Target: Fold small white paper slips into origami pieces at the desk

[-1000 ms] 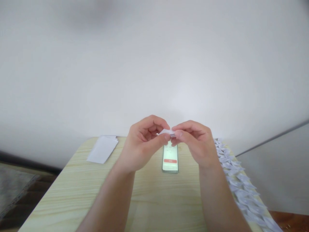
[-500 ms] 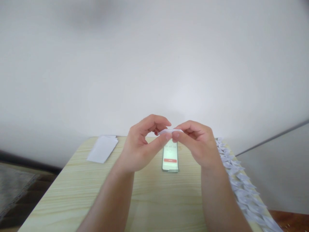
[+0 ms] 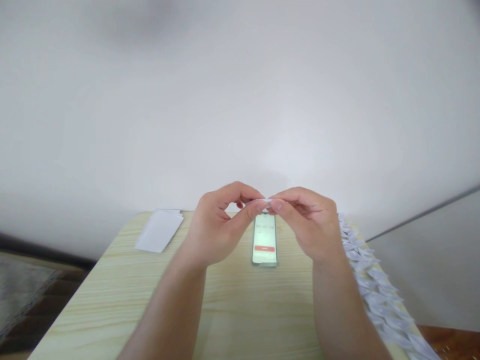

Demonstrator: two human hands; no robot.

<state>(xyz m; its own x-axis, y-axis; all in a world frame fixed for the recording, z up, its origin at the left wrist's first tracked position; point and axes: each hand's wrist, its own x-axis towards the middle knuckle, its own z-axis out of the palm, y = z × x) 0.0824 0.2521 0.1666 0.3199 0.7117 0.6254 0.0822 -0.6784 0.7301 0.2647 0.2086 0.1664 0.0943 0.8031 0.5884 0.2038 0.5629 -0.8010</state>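
Note:
A small piece of folded white paper is held up between my two hands, above the far part of the table. My left hand pinches its left end between thumb and fingers. On the other end, the thumb and fingers of my right hand are closed. My fingertips cover most of the paper, so its full shape is hidden. Below and behind the hands lies a phone with a lit screen showing a timer and a red button.
A stack of white paper sheets lies at the table's far left. Many folded white paper pieces line the right edge of the light wooden table. A pale wall rises directly behind it.
My left index finger has come down onto the paper, and both hands have tightened around it, so less of it shows. The right hand has shifted slightly right.

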